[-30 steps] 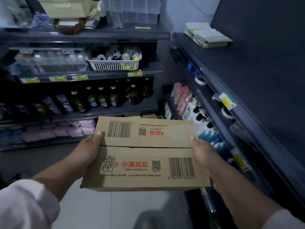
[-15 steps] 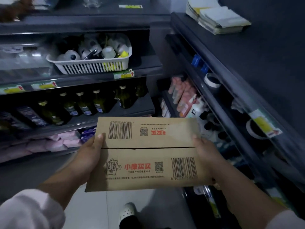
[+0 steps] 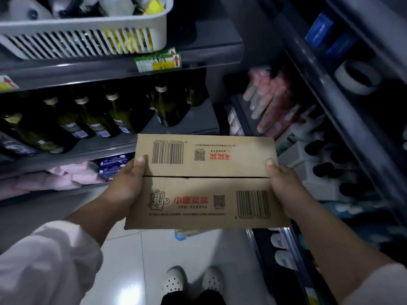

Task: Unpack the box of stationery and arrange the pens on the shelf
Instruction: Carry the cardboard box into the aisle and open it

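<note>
A closed brown cardboard box with barcodes and red print is held flat in front of me at waist height, its two top flaps meeting along a seam. My left hand grips its left end with the thumb on top. At the right end my right hand holds it the same way. No pens are visible; the box contents are hidden.
Dark shelves stand ahead and to the right. A white slotted basket of goods sits on the upper shelf, green bottles below it, pink packs lower. A tape roll and white bottles fill the right shelves. White shoes stand on the tiled floor.
The view has tilted down and moved closer to the shelves, so my shoes and the floor now show. Both hands keep the same grip on the box.
</note>
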Action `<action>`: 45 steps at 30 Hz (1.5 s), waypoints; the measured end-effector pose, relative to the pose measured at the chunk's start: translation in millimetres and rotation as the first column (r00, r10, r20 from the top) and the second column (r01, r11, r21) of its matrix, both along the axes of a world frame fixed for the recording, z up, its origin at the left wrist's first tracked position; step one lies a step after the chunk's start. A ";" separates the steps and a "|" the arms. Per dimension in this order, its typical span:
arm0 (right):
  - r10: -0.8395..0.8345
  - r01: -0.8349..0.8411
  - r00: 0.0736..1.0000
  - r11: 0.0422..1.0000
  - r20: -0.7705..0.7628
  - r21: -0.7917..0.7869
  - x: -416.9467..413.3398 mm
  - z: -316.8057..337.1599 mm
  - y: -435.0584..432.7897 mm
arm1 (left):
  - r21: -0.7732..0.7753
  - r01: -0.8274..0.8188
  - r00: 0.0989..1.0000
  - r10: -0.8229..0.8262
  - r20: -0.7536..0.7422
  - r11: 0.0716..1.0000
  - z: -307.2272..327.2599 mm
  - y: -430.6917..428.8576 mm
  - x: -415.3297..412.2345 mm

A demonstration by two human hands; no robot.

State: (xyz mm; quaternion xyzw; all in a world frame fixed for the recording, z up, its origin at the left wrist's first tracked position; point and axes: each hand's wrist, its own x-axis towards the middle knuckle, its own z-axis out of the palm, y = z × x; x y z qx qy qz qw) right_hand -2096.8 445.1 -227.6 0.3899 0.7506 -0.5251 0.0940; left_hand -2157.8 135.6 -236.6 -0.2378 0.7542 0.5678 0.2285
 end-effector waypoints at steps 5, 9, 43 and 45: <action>0.006 -0.006 1.000 1.000 0.030 0.001 -28.7 -34.4 6.8 | -0.072 0.040 0.999 -0.040 0.012 0.997 -34.4 2.5 -31.6; 0.009 -0.009 0.999 1.000 0.052 0.010 -45.0 -56.3 9.6 | -0.074 0.037 0.998 -0.033 0.050 0.997 -52.0 6.8 -49.6; 0.090 -0.084 0.996 0.980 -0.021 0.182 -2.3 -14.2 -6.4 | -0.347 0.111 0.975 -0.169 -0.143 0.931 -26.6 4.1 -12.0; 0.087 -0.081 0.995 0.987 -0.042 0.143 14.8 -4.0 -8.0 | -0.361 0.192 0.957 -0.256 -0.139 0.913 -17.7 -1.0 1.1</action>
